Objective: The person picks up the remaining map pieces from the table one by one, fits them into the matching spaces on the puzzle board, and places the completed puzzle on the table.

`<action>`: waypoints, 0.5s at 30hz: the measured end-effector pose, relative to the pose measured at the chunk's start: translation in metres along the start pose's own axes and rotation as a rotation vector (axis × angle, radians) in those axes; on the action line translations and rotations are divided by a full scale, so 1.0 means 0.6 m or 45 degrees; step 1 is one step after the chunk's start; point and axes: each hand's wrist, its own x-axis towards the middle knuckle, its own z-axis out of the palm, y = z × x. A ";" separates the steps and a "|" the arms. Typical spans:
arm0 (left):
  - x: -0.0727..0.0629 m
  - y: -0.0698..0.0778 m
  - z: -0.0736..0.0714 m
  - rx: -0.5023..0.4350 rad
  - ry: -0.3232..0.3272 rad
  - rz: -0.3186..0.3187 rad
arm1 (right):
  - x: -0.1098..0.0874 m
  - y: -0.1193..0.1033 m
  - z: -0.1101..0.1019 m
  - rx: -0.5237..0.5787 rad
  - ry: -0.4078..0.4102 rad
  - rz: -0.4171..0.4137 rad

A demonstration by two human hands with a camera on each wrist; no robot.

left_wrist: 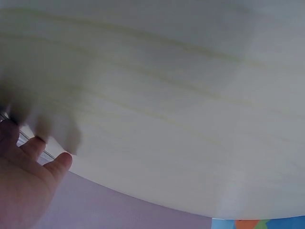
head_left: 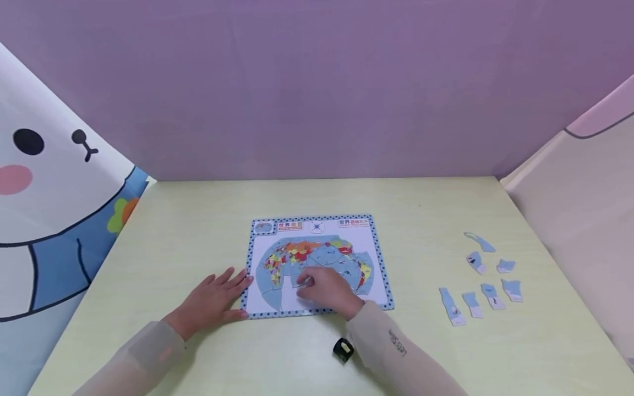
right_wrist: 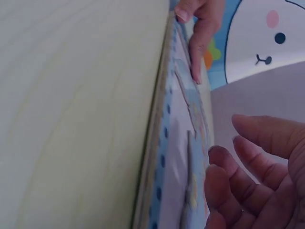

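A world-map jigsaw board (head_left: 378, 247) with a blue dotted border lies flat on the table. Most of its map is filled with pieces; white backing shows along the lower middle. My left hand (head_left: 215, 297) rests at the board's left edge with fingers spread, its fingertips touching the border. Over the lower middle of the map is my right hand (head_left: 324, 289), partly covering the pieces there. In the right wrist view, the right hand (right_wrist: 257, 176) has loosely bent fingers, the thumb apart from them, and nothing visible between them. Whether a fingertip touches a piece, I cannot tell.
Several loose blue puzzle pieces, among them a long one (head_left: 452, 308) and a curved one (head_left: 480, 242), lie on the table's right side. A small black object (head_left: 343, 350) is beside my right sleeve. A purple wall (head_left: 317, 99) stands behind the table.
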 end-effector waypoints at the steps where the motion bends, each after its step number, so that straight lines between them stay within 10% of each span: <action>1: -0.001 0.000 0.001 0.004 0.006 0.003 | -0.003 0.001 -0.003 0.003 -0.006 -0.020; 9: -0.002 0.000 0.000 0.032 0.045 0.029 | -0.014 0.031 -0.031 0.046 -0.155 -0.282; 15: -0.002 0.001 -0.003 0.136 0.045 0.057 | -0.028 0.063 -0.050 0.073 -0.112 -0.287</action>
